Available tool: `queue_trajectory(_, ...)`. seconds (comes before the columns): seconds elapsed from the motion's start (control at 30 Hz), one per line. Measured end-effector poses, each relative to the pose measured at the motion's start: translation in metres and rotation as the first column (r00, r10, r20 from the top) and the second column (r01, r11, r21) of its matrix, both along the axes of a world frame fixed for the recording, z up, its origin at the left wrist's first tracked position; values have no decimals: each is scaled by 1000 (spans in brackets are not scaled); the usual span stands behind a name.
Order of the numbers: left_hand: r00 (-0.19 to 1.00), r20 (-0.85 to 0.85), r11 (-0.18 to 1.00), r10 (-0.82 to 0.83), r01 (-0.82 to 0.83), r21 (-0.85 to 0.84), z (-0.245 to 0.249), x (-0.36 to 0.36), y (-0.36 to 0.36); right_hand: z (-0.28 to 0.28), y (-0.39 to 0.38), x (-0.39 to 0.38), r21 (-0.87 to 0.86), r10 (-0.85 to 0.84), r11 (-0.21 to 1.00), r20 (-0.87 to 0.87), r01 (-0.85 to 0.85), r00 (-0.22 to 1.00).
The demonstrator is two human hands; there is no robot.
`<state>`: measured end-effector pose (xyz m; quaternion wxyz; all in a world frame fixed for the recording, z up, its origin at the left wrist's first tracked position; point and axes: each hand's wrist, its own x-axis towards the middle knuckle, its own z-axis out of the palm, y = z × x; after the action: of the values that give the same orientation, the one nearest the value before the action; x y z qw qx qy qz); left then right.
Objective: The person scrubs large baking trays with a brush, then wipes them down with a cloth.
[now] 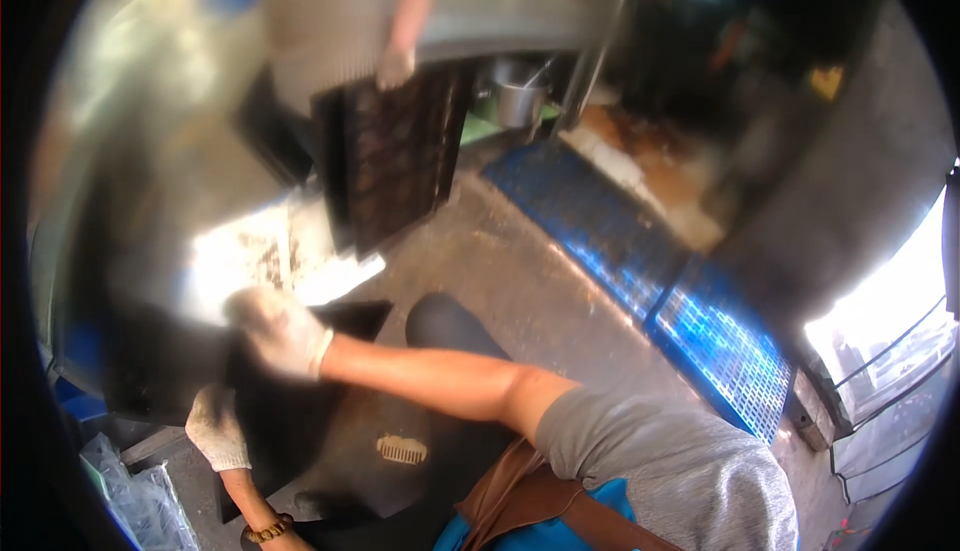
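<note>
My right hand [280,333], in a whitish glove, is at the upper edge of a dark panel [300,401], just below a bright white sheet or surface [255,251]. Motion blurs its fingers, so whether it grips anything is unclear. Lower left, my left hand [217,429], also gloved and with a beaded bracelet on the wrist, is at the panel's left side. Its fingers are bent toward the dark panel and look closed on its edge. A pale comb-shaped piece [402,449] lies to the right of the panel, near my legs.
A person's gloved hand [395,69] rests on an upright dark slatted panel [400,151] ahead. Behind it stands a metal pot [521,96]. Blue plastic grating [720,351] runs along the right. Clear plastic wrapping [140,501] is at lower left.
</note>
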<state>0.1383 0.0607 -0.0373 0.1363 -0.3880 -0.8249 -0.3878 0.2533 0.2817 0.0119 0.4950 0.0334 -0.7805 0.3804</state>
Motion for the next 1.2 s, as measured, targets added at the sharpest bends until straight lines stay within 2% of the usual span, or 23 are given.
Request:
queue_trajectory(0.03,999,8,999,33,-33,-1,-4,2,6,1,-7,-4,28,40,999,-5,-40,999)
queue_trajectory(0.07,999,11,999,33,-33,2,-7,4,11,-1,-11,-3,70,53,995,152,-65,987)
queue_trajectory(0.13,993,-58,994,103,-101,39,-7,10,21,3,-14,-3,42,113,992,149,-121,982)
queue_trajectory(0.17,990,19,990,138,-139,35,3,19,27,3,-13,-4,43,112,992,151,-119,982)
queue_trajectory(0.23,985,5,984,175,-175,-19,1,15,26,5,-9,-6,81,124,988,51,-128,991)
queue_trajectory(0.27,981,12,981,192,-192,32,-3,12,24,6,-4,-5,80,122,989,51,-126,991)
queue_trajectory(0.3,978,20,974,207,-208,84,-7,10,21,6,3,-2,99,123,985,162,-140,979)
queue_trajectory(0.33,979,51,949,196,-203,241,-12,7,16,6,11,1,115,120,981,271,-156,955)
queue_trajectory(0.37,960,170,921,224,-265,286,5,15,16,5,21,4,138,94,979,357,-152,929)
queue_trajectory(0.4,971,122,904,206,-236,356,-6,0,6,-2,32,3,167,46,978,409,-125,911)
queue_trajectory(0.47,942,147,874,301,-334,354,8,0,-6,4,49,12,217,-10,970,493,-112,870)
queue_trajectory(0.5,956,132,879,263,-294,376,-13,-24,-25,7,54,17,270,-98,961,522,-55,847)
queue_trajectory(0.53,950,97,883,298,-313,349,-24,-37,-36,3,59,17,273,-101,960,521,-54,848)
queue_trajectory(0.63,953,40,902,300,-297,312,-39,-56,-52,-16,66,14,375,-168,925,275,55,947)
queue_trajectory(0.73,933,-107,916,344,-308,256,-33,-54,-56,-26,51,17,376,-148,927,328,15,933)
queue_trajectory(0.77,935,-87,907,345,-308,286,-26,-51,-54,-25,43,18,413,-197,911,398,17,896)
queue_trajectory(0.8,962,63,881,266,-269,389,-20,-46,-53,-28,42,16,409,-195,912,398,17,897)
queue_trajectory(0.87,949,310,743,62,-252,620,21,-14,-36,-43,37,6,403,-168,914,268,47,949)
queue_trajectory(0.93,954,-56,888,295,-252,385,59,22,-27,-44,42,11,483,-205,872,229,72,952)
queue_trajectory(1.0,924,-142,886,355,-285,367,60,23,-26,-25,40,22,329,-34,944,157,-20,987)
queue_trajectory(1.03,893,-306,906,330,-208,368,54,15,-33,-11,38,27,348,-76,937,271,-24,960)
queue_trajectory(1.1,835,-402,913,376,-260,316,59,11,-42,-11,33,16,374,-117,928,290,0,950)
queue_trajectory(1.2,758,-452,874,470,-327,360,68,2,-51,3,35,-5,592,-208,801,133,91,969)
